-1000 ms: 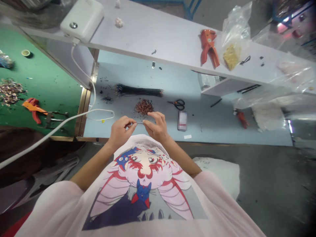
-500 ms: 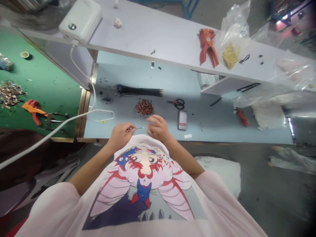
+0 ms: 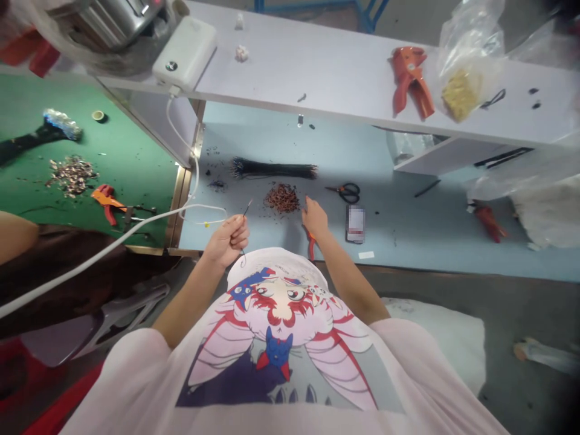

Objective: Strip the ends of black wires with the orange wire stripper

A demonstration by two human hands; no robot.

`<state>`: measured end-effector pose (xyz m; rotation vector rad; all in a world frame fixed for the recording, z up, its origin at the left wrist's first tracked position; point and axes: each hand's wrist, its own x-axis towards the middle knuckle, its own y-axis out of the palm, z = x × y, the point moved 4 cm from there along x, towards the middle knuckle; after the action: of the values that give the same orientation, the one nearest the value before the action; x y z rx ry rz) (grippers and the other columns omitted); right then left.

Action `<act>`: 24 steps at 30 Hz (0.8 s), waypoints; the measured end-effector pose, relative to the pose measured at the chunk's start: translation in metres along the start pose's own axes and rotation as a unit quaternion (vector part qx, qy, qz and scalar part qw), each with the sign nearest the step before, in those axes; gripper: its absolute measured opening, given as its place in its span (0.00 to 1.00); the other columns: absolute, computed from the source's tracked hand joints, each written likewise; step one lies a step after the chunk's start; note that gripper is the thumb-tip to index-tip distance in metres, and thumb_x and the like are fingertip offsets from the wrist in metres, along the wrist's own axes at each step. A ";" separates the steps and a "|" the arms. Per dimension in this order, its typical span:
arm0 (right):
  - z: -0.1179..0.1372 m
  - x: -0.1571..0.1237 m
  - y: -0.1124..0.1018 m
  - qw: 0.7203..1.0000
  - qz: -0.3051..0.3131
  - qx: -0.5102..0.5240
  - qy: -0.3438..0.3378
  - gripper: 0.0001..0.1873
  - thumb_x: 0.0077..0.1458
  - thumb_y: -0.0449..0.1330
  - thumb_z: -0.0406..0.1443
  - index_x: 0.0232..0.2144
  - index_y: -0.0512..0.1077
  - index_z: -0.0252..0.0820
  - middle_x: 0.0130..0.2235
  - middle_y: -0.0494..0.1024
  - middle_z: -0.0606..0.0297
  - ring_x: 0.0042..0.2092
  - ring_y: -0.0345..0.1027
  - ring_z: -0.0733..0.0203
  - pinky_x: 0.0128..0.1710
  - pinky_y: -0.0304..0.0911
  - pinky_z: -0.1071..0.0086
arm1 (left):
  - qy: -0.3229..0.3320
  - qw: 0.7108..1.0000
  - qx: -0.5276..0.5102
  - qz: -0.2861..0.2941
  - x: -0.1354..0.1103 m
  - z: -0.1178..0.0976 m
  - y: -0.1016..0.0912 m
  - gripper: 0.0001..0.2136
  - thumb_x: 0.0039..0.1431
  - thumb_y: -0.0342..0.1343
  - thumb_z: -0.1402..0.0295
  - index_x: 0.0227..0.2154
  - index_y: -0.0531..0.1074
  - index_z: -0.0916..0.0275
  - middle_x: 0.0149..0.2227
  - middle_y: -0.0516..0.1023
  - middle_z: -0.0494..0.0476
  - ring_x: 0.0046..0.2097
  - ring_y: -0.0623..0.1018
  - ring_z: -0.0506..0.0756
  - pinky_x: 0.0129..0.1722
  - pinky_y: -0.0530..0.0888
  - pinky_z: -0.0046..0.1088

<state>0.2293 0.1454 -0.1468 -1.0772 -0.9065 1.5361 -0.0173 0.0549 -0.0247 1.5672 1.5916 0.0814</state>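
My left hand (image 3: 232, 237) is closed around a thin black wire (image 3: 247, 209). One end of it points up past the fingers, while the other hangs in a small curl below the hand. To the right, my right hand (image 3: 316, 219) is over an orange-handled tool (image 3: 312, 249); only the handle shows beneath the palm, so its kind is hidden. The fingers curl at the tool, with the index finger reaching forward. A pile of small copper-brown scraps (image 3: 283, 199) lies just beyond and between my hands. Behind the pile is a bundle of black wires (image 3: 272, 168).
Scissors (image 3: 347, 192) and a phone (image 3: 356, 223) lie right of my right hand. A white cable (image 3: 136, 226) crosses at the left from a power bank (image 3: 185, 55). Above the bench runs a shelf (image 3: 281, 66) bearing a red wire stripper (image 3: 410, 81). Someone's arm (image 3: 16, 244) shows at far left.
My right hand has moved away from the wire, forward and right, and an orange handle now shows under it. My left hand has turned the wire more upright. The view has shifted left.
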 end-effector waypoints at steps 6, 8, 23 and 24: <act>-0.037 -0.034 0.024 0.997 0.052 0.018 0.058 0.17 0.59 0.47 0.36 0.46 0.68 0.33 0.50 0.68 0.48 0.51 0.61 0.50 0.51 0.55 0.61 | 0.007 0.999 -0.032 0.000 0.005 -0.001 -0.003 0.12 0.46 0.63 0.64 0.24 0.65 0.63 0.18 0.46 0.42 0.18 0.48 0.42 0.14 0.46 0.17; -0.048 -0.060 0.034 0.994 0.064 0.013 0.082 0.21 0.56 0.52 0.38 0.49 0.64 0.29 0.50 0.67 0.45 0.53 0.59 0.47 0.53 0.53 0.59 | 0.016 1.000 -0.023 -0.007 0.008 -0.001 -0.004 0.12 0.45 0.63 0.64 0.23 0.65 0.64 0.18 0.47 0.41 0.18 0.48 0.42 0.14 0.46 0.17; -0.034 -0.083 0.013 0.919 0.136 0.303 0.214 0.19 0.46 0.49 0.34 0.41 0.68 0.33 0.37 0.76 0.53 0.38 0.71 0.54 0.37 0.66 0.64 | 0.228 0.923 0.266 -0.157 0.008 -0.007 0.005 0.08 0.45 0.61 0.64 0.27 0.74 0.62 0.21 0.69 0.48 0.21 0.63 0.44 0.20 0.59 0.22; -0.023 -0.084 0.007 0.909 0.146 0.337 0.198 0.20 0.46 0.48 0.33 0.42 0.68 0.34 0.38 0.76 0.55 0.38 0.72 0.56 0.36 0.67 0.65 | 0.244 0.910 0.294 -0.160 0.005 -0.009 0.006 0.07 0.45 0.61 0.64 0.27 0.74 0.63 0.22 0.70 0.49 0.22 0.64 0.45 0.21 0.60 0.22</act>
<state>0.2566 0.0624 -0.1443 -0.9681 0.0891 1.6072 -0.0173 0.0648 -0.0182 1.7895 2.4176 -0.2261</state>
